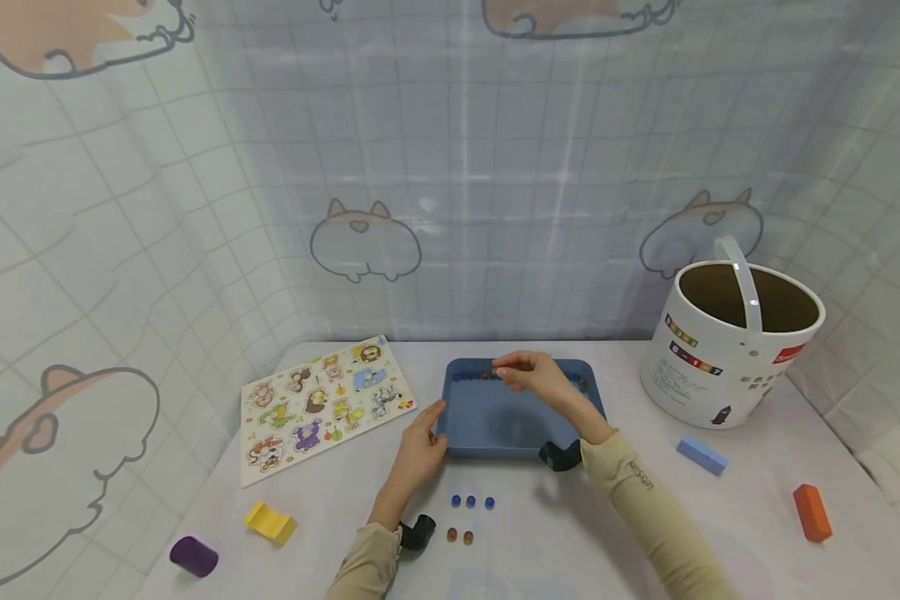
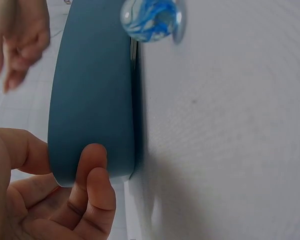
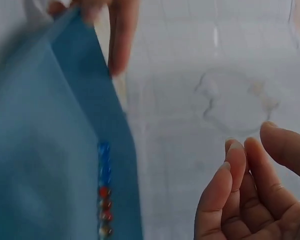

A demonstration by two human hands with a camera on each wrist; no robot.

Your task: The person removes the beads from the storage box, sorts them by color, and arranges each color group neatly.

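A blue tray (image 1: 510, 421) lies on the table. My left hand (image 1: 417, 450) holds its left rim, the fingers curled against the outer wall in the left wrist view. Along the tray's far inner wall runs a row of glass marbles (image 3: 104, 170), blue ones followed by red-brown ones. Over that far side hovers my right hand (image 1: 540, 379), fingers bent loosely toward the thumb. In the right wrist view nothing shows between those fingertips. In front of the tray sit three blue marbles (image 1: 470, 502) and two brown marbles (image 1: 452, 535). A blue-swirled marble (image 2: 149, 20) appears close up in the left wrist view.
An animal puzzle board (image 1: 322, 408) lies left of the tray. A yellow block (image 1: 271, 523) and a purple cylinder (image 1: 193, 556) are at front left. To the right stand a white bucket (image 1: 720, 358), a blue block (image 1: 702, 456) and an orange block (image 1: 813, 512).
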